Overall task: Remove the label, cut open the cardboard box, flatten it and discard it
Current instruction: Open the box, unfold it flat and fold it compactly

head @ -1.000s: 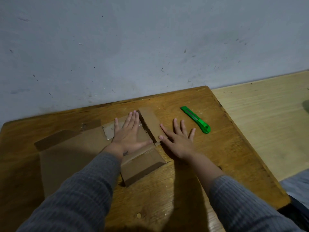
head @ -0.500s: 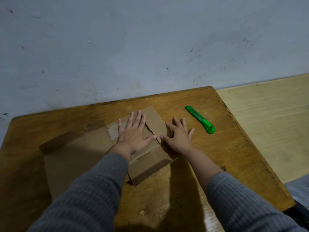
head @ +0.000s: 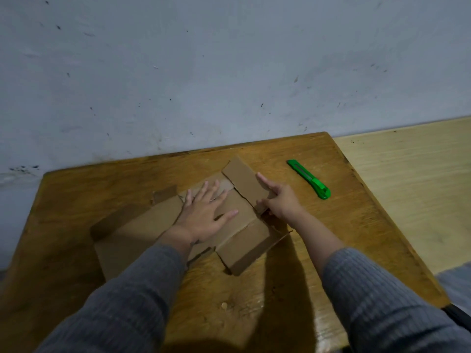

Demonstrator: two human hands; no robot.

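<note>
A brown cardboard box [head: 142,225], cut open and spread nearly flat, lies on the wooden table [head: 331,225]. My left hand [head: 206,212] presses palm down on its middle, fingers spread. My right hand [head: 280,200] rests on the box's right edge, its fingers curled around the far right flap [head: 244,179], index finger stretched along it. A near right flap [head: 244,248] sticks out toward me, slightly raised. A green utility knife [head: 309,179] lies on the table to the right of my right hand, apart from it.
The table stands against a grey-blue wall [head: 229,72]. A lighter wooden surface [head: 407,187] adjoins it on the right. A small pale spot [head: 224,305] marks the table near its front edge. Grey sleeves cover both forearms.
My right hand has moved left from the bare table onto the box's right edge and curled around the far flap. The left hand stays pressed flat on the cardboard.
</note>
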